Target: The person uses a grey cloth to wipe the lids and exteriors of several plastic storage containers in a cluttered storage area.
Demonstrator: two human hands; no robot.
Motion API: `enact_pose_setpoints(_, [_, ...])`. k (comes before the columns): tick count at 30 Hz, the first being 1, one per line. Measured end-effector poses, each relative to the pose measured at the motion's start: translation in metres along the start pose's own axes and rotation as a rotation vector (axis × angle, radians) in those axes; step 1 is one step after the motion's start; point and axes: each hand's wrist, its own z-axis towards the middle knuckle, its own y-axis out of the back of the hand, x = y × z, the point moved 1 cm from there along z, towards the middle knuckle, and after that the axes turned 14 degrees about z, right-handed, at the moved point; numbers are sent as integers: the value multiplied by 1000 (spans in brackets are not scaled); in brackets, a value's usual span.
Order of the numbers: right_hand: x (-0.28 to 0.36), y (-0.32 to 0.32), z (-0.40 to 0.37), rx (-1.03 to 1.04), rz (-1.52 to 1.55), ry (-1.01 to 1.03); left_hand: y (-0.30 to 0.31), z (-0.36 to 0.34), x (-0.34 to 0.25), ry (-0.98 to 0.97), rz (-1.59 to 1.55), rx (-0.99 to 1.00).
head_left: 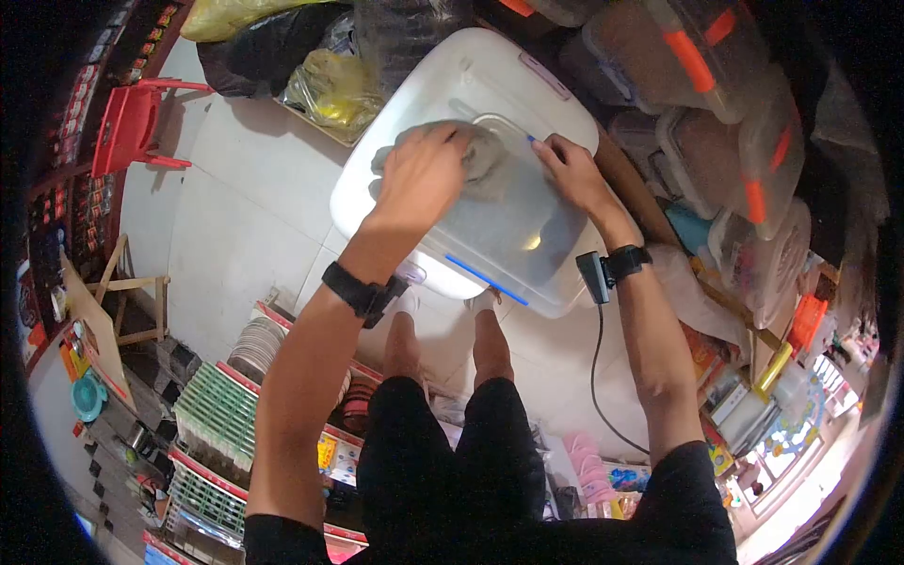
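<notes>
A clear plastic storage box (508,240) with blue latches rests on top of a larger white storage bin (447,71) that has purplish latches. My left hand (419,179) presses a crumpled grey cloth (488,169) against the clear box, its fingers bent into the fabric. At the far right corner, my right hand (573,171) grips the rim of the clear box beside a blue latch (533,139). A second blue latch (485,280) runs along the near edge.
Stacked clear boxes with orange latches (692,61) rise at the right. A red plastic chair (127,130) is at the far left, and bags (334,89) are piled behind the bin. Shelves with green racks (218,405) stand at the lower left. A cable hangs from my right wrist.
</notes>
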Motion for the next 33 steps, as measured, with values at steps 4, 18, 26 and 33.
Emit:
enact_pose_setpoints(4, [4,1,-2,-38,26,4,11,-37,4,-5,11,65])
enact_pose_setpoints(18, [-11,4,-7,41,111,-144,-25,-164,-84,688,-416,-122])
enact_pose_setpoints(26, [-39,-27,-78,-410,706,-474,-26,-79,-30,446,-281,-190])
enact_pose_setpoints(33, [-32,-47,-80,-531,858,-460,-11,-95,-18,283,-190,-33])
